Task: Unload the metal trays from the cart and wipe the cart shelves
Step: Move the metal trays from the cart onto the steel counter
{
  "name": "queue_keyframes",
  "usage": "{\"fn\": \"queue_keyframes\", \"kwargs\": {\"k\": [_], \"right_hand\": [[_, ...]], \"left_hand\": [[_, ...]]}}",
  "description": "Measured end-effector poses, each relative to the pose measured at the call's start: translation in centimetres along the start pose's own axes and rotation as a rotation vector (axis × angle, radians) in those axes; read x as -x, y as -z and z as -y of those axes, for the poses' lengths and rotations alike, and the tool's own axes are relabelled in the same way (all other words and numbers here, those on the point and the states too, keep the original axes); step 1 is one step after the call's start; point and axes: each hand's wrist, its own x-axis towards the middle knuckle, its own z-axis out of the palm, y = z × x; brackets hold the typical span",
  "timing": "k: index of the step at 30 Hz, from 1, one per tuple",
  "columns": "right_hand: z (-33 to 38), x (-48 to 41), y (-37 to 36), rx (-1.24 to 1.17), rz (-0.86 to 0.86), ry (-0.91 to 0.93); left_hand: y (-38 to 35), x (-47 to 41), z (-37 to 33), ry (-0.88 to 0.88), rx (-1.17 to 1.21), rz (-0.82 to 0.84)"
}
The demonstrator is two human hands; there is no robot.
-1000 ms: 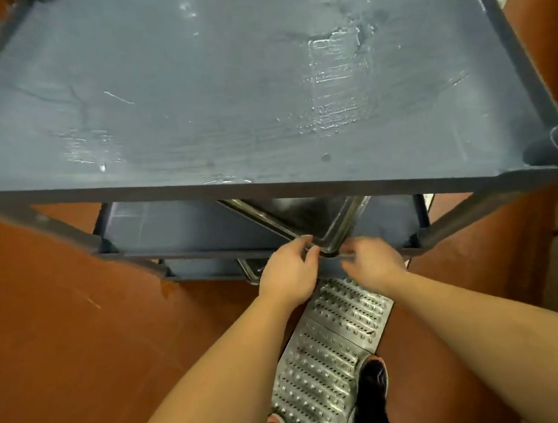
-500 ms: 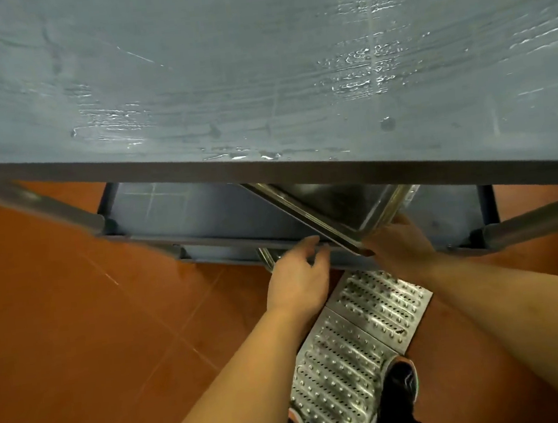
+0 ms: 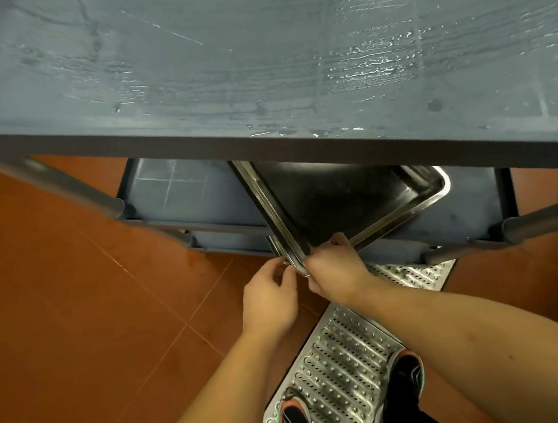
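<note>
A shiny metal tray [image 3: 338,201] lies skewed on the lower shelf [image 3: 179,194] of the grey cart, one corner sticking out over the shelf's front edge. A second tray rim shows just beneath it. My right hand [image 3: 337,269] is closed on that protruding corner. My left hand [image 3: 269,300] is at the same corner from the left, fingertips on the rim of the trays. The cart's top shelf [image 3: 254,58] is bare, wet and streaked, and it hides the rear of the trays.
Orange floor tiles [image 3: 77,336] surround the cart. A perforated metal drain grate [image 3: 342,370] runs under my black shoes [image 3: 401,391]. Grey cart legs [image 3: 547,217] slant down at left and right of the lower shelf.
The view has dropped closer to the cart. The tray has been pulled further out, more of it showing. My right hand moved from the tray's right edge to its front corner.
</note>
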Motion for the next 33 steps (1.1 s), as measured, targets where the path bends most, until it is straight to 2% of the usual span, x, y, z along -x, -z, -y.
{"fn": "queue_keyframes", "kwargs": {"k": [3, 8, 12, 18, 23, 25, 27, 29, 31, 33], "right_hand": [[1.6, 0.1, -0.1, -0.043, -0.045, 0.022], [2.5, 0.5, 0.1, -0.137, -0.192, 0.006], [2.6, 0.6, 0.6, -0.165, -0.241, 0.028], [2.8, 1.1, 1.7, -0.216, -0.256, 0.074], [1.4, 3.5, 1.2, -0.377, -0.279, 0.04], [0.2, 5.4, 1.1, -0.599, -0.317, -0.196], [-1.3, 6.5, 1.4, -1.025, -0.347, -0.597], [-2.8, 6.1, 1.7, -1.459, -0.231, -0.942], [-4.0, 5.0, 1.9, -1.941, -0.091, -1.044], [-4.9, 3.8, 2.5, -2.225, -0.097, -1.02]], "left_hand": [[0.8, -0.2, 1.2, 0.148, 0.089, -0.038], [0.6, -0.4, 1.0, 0.416, 0.483, -0.022], [-0.2, -0.6, 0.3, 0.489, 0.775, 0.051], [-1.1, -1.3, -0.8, 0.627, 0.991, 0.048], [-1.2, -1.5, -1.0, 0.642, 0.954, -0.005], [-0.9, -1.6, -1.1, 0.624, 0.906, -0.03], [-0.5, -1.9, -1.3, 0.607, 0.88, -0.062], [-0.1, -2.0, -1.6, 0.595, 0.876, -0.091], [0.2, -1.8, -2.1, 0.586, 0.887, -0.107], [0.8, -1.4, -2.4, 0.579, 0.884, -0.118]]}}
